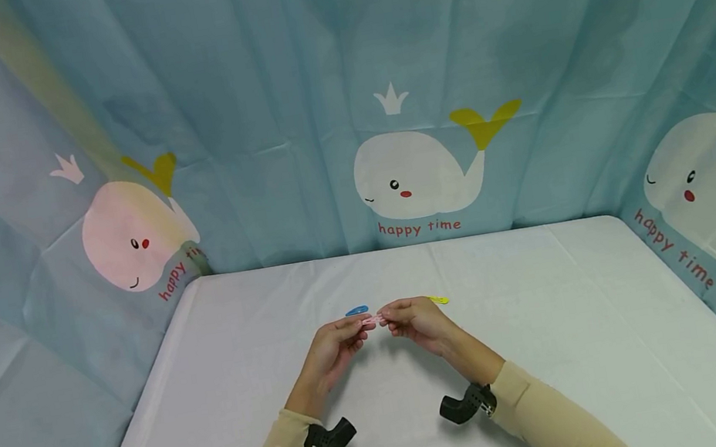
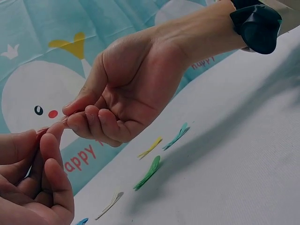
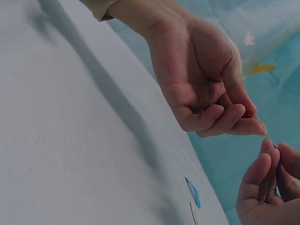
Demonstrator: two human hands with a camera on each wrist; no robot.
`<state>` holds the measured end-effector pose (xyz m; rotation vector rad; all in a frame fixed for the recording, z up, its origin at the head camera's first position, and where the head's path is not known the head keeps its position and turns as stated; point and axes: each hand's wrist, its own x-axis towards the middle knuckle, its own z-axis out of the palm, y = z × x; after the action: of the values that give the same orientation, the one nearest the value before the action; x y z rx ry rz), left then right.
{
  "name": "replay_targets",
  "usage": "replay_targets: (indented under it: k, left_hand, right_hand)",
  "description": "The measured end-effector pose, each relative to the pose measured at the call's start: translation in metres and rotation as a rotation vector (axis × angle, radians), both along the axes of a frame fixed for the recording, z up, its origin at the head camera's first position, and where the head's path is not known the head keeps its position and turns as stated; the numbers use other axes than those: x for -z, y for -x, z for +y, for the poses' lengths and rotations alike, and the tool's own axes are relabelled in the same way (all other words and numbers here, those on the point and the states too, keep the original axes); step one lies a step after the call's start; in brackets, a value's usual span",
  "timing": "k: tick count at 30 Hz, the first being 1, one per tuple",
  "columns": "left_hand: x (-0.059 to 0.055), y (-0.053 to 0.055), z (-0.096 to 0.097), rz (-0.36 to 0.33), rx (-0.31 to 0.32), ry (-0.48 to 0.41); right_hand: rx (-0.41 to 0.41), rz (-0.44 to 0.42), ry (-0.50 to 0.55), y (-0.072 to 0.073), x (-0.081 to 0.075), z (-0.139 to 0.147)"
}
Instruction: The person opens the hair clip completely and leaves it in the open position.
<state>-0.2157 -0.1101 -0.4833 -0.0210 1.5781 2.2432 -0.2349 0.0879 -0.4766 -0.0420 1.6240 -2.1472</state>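
Above the table, both hands meet at a small pink snap hair clip (image 1: 371, 321). My left hand (image 1: 334, 348) pinches its left end between thumb and fingertips. From the other side, my right hand (image 1: 419, 323) pinches the right end the same way. Fingertips cover most of the clip in both wrist views. Behind the hands lie a blue hair clip (image 1: 357, 310) and a yellow hair clip (image 1: 439, 300), the latter partly hidden by the right hand. The left wrist view also shows a green clip (image 2: 147, 173), a teal clip (image 2: 176, 136) and a cream clip (image 2: 110, 205) on the table.
A white cloth covers the table (image 1: 522, 283). Blue curtains (image 1: 256, 114) printed with whales stand along its back and sides. Each forearm wears a black camera mount, one at the left cuff (image 1: 331, 436) and one at the right cuff (image 1: 465, 403).
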Motion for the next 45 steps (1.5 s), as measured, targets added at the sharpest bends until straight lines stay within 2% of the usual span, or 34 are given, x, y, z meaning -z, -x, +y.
replay_targets:
  k: [24, 35, 45]
  left_hand:
    - [0.0002, -0.0012, 0.0001, 0.012, 0.005, 0.001]
    - [-0.0002, -0.0008, 0.0008, -0.029, -0.033, -0.033]
    - [0.0029, 0.0013, -0.0015, -0.034, -0.051, 0.003]
  right_hand:
    - [0.042, -0.006, -0.033, -0.0027, 0.0016, -0.0031]
    - [0.046, 0.002, 0.030, -0.0037, 0.0008, -0.0053]
    - [0.054, 0.018, 0.003, -0.0027, 0.0031, -0.0072]
